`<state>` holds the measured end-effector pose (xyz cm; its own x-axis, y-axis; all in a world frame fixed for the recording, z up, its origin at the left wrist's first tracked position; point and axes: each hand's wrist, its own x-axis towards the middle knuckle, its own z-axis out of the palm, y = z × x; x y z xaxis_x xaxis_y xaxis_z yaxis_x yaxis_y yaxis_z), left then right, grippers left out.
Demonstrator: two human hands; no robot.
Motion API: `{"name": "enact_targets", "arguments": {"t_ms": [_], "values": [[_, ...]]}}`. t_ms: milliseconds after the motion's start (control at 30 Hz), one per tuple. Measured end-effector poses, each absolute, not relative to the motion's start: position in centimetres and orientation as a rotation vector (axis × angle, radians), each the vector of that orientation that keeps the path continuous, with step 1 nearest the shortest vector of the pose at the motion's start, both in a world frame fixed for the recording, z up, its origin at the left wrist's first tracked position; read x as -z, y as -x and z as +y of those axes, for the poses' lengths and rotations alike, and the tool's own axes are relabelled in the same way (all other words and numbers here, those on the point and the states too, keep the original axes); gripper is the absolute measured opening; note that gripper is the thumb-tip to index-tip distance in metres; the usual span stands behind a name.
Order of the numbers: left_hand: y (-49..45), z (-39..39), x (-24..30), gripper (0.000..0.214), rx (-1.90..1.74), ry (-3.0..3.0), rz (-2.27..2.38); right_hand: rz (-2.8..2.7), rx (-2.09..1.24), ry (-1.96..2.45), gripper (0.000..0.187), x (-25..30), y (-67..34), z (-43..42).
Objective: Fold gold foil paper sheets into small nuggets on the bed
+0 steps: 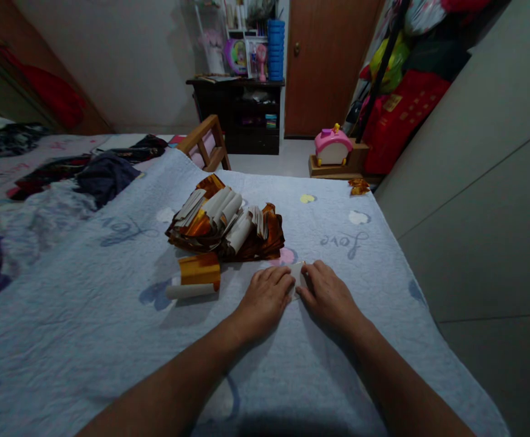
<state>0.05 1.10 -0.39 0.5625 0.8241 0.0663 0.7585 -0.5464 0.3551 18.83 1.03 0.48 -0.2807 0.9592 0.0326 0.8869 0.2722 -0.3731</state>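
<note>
A small pale sheet (297,277) lies on the bed cover between my two hands. My left hand (265,298) is closed over its left edge, fingers bent and pressed together, with the thumb mostly hidden. At the right edge, my right hand (331,296) has its thumb and fingertips closed on the same sheet. To the left lies a curled piece of amber film (200,270) with a pale rolled edge. Behind it is a loose pile of amber and whitish film pieces (221,218), many of them curled.
The light blue bed cover (337,364) spreads under everything. A crumpled amber scrap (358,186) sits at the far right corner. Dark clothes (107,176) lie to the left, a wooden chair (207,145) stands beyond the far edge, and a pale cabinet (478,182) borders the right side.
</note>
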Motion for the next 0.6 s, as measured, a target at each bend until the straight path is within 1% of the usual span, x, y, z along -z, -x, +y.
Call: {"name": "enact_targets", "arguments": {"t_ms": [167,433,500,600], "values": [[0.9,1.8,0.7,0.032,-0.288,-2.455,1.203,-2.326,-0.33,1.698,0.03,-0.4,-18.4,0.6],[1.1,1.9,0.7,0.033,-0.292,-2.441,1.175,-2.3,-0.278,1.748,0.039,-0.5,-18.4,0.6],[1.1,1.9,0.5,0.035,-0.291,-2.436,1.169,-2.286,-0.266,1.757,0.046,-0.5,-19.0,0.7],[1.2,1.9,0.1,0.037,-0.268,-2.426,1.161,-2.266,-0.254,1.788,0.062,-0.4,-20.3,1.0]]}}
